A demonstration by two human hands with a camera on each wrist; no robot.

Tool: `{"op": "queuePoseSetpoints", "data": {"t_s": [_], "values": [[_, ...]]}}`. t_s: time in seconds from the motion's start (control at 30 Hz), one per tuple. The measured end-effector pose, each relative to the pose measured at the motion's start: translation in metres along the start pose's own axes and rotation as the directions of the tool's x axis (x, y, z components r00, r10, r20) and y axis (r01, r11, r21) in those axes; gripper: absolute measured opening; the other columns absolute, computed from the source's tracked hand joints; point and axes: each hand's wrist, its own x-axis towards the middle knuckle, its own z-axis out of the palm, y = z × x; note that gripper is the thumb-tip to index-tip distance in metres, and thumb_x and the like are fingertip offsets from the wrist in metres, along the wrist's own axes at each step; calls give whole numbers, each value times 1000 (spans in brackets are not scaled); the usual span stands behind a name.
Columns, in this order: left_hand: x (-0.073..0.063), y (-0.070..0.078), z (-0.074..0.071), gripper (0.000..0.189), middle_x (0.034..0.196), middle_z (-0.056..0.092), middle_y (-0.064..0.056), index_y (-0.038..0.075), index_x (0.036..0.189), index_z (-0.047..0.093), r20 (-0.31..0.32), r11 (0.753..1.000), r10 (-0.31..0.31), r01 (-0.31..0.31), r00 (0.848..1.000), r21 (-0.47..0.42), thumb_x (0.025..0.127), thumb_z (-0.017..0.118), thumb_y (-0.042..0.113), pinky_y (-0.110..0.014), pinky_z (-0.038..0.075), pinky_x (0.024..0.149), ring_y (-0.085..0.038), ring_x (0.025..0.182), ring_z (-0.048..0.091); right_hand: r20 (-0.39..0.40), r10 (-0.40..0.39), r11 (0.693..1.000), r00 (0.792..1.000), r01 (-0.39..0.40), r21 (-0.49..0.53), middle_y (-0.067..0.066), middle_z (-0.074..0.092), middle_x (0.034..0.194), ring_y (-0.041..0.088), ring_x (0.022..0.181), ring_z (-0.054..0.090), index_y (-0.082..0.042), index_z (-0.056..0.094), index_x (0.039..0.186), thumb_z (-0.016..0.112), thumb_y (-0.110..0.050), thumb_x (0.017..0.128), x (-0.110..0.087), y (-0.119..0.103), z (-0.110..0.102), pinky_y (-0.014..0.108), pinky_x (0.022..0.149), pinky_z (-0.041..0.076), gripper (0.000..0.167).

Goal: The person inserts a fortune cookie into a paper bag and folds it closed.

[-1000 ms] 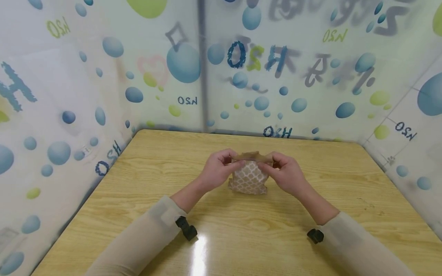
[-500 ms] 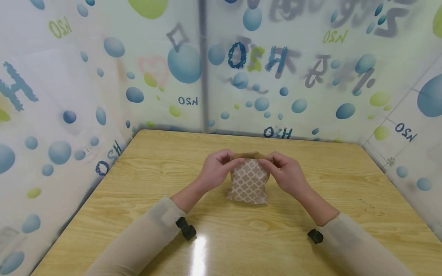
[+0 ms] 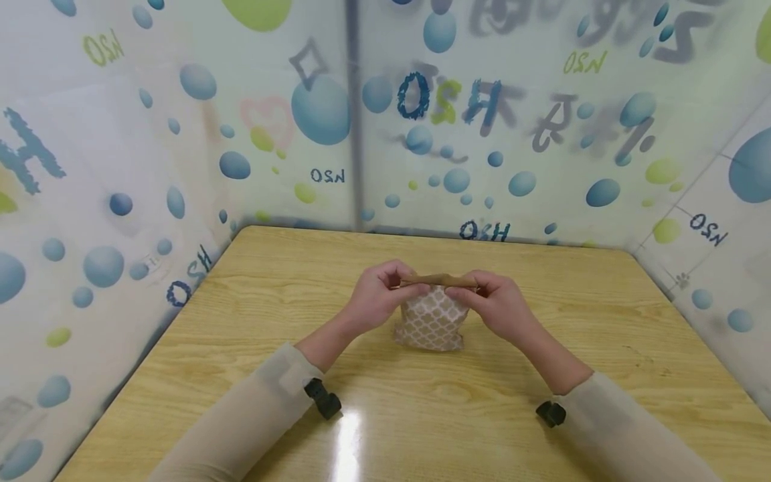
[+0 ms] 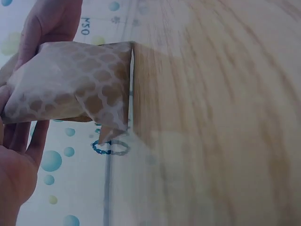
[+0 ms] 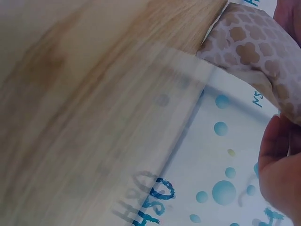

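Observation:
A small brown paper bag (image 3: 432, 321) with a white lattice print stands upright over the middle of the wooden table, its plain brown top edge folded over. My left hand (image 3: 379, 298) pinches the left end of that fold, thumb on the near face and fingers behind. At the opposite end my right hand (image 3: 496, 301) pinches the fold the same way. The left wrist view shows the bag (image 4: 84, 84) bulging, its bottom corners creased, with both hands at its top. In the right wrist view the bag (image 5: 254, 44) is partly cut off by the frame edge.
The wooden table (image 3: 271, 288) has a glossy light reflection near its front. Around it stand white curtain walls (image 3: 415, 174) printed with blue and green bubbles. Black wrist mounts (image 3: 323, 399) sit on both sleeves.
The bag's top was ragged and upright a second ago; now it lies in a straighter folded strip. The bag tipped up toward the camera, then back a little, with both hands staying on it.

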Motion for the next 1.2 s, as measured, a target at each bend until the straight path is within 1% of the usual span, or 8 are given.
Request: {"op": "queuePoseSetpoints", "data": {"t_s": [0.17,0.33,0.47,0.53,0.73,0.87,1.07,1.2], "values": [[0,1,0,11,101,78,-1,8,111,82,28,998,7,-8,1000,59,103,77,13,-23,49,68,-11,78,59,-36,-7,998,999,5,-60,6,72,88,20,70,58,-11,85,106,77,-22,105,-1,-1,1,29,61,50,14],[0,3,2,7,82,67,1,7,102,81,9,994,22,-23,1000,105,103,78,13,-24,41,61,-13,66,46,-32,-98,989,995,93,-114,7,74,91,13,70,57,-12,85,108,75,-14,105,-2,-2,0,28,59,48,11],[-1,3,2,5,88,71,-3,6,104,81,22,992,46,-48,999,118,103,77,7,-23,40,60,-11,64,45,-2,-148,979,989,146,-140,7,77,101,11,74,57,-13,84,115,72,-9,106,-3,0,-2,28,64,49,15],[-1,3,1,7,94,75,-5,6,107,82,29,992,55,-58,998,115,103,76,6,-23,40,60,-11,64,45,20,-132,984,991,133,-117,9,77,103,11,73,56,-12,83,118,73,-9,106,-4,2,-3,28,64,49,16],[-4,-1,-6,17,92,79,-3,8,118,84,29,994,23,-26,999,104,102,78,11,-23,42,59,-11,65,48,27,12,999,1000,-11,-49,11,78,97,10,66,51,-8,84,120,76,-18,105,-6,5,-8,27,61,48,20],[-4,0,-11,20,98,84,-6,9,122,83,47,991,22,-28,999,131,103,77,11,-23,46,63,-9,66,52,11,39,998,999,-38,-48,14,79,99,9,63,47,-8,86,119,75,-20,106,-5,6,-10,26,59,45,21],[-3,2,-16,20,99,84,-10,8,123,83,81,978,53,-68,995,195,107,72,9,-25,41,59,-7,55,36,60,-31,999,998,30,12,19,80,119,4,89,71,-5,83,124,71,-12,108,-3,10,-14,26,79,62,22],[-3,3,-17,20,109,85,-9,9,123,83,93,971,74,-93,993,220,107,71,10,-22,52,71,-3,66,54,87,-68,998,994,69,1,20,80,127,0,97,74,-5,80,132,68,-9,109,-1,13,-17,28,84,64,26]]}}
